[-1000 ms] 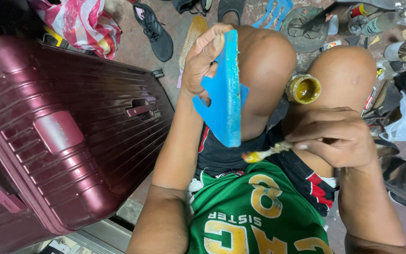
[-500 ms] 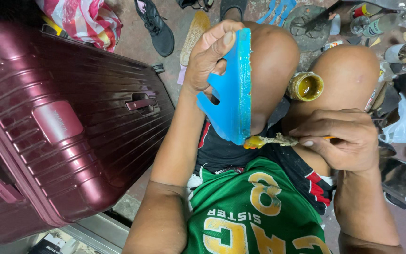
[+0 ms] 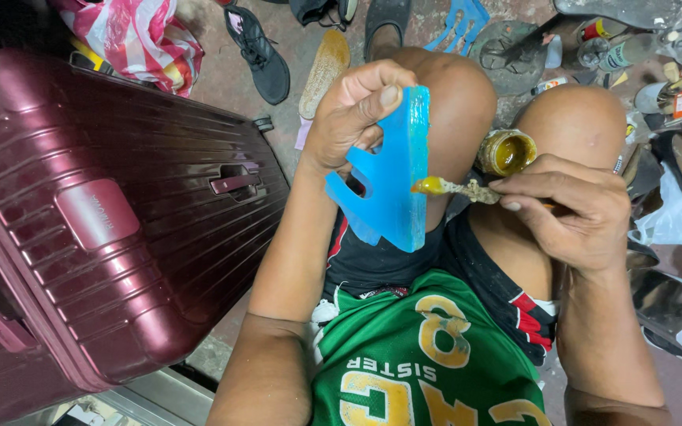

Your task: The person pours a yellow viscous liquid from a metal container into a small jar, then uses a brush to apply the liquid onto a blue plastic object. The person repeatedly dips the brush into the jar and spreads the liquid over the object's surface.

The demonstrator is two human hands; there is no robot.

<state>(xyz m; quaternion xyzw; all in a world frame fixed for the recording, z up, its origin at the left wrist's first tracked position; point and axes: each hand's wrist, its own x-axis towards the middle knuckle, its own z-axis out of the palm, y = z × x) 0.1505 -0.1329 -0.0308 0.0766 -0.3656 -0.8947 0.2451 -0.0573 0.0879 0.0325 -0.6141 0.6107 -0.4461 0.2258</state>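
1. The left hand (image 3: pixel 353 114) is closed around the far end of a blue sole (image 3: pixel 392 185), thumb laid along its edge and fingers wrapped behind; the piece is held on edge above the left knee.
2. The right hand (image 3: pixel 570 209) is pinched shut on a brush (image 3: pixel 455 188), whose yellow-loaded tip is touching the sole's right edge.
3. The sole is judged light and fairly stiff, probably rubber or foam with some flex; a cut-out is seen near the thumb. Its glossy face suggests a wet, sticky coat, so hold is best taken at the dry far end and along the thin edges, never on the coated face.
4. The brush is thin and crusted with dried glue along its shaft; a firm pinch well back from the tip is called for, since the coating could smear.
5. A small open jar (image 3: pixel 505 151) of amber glue is lodged between the knees, just beyond the brush; it is judged easily tipped.
6. To the left, a hard maroon suitcase (image 3: pixel 104 213) with ribbed shell is lying flat.
7. Far off on the floor, a black shoe (image 3: pixel 258 51), a tan insole (image 3: pixel 324 71), another blue piece (image 3: pixel 458 22) and a striped bag (image 3: pixel 132 35) are scattered; bottles and clutter are seen at far right.
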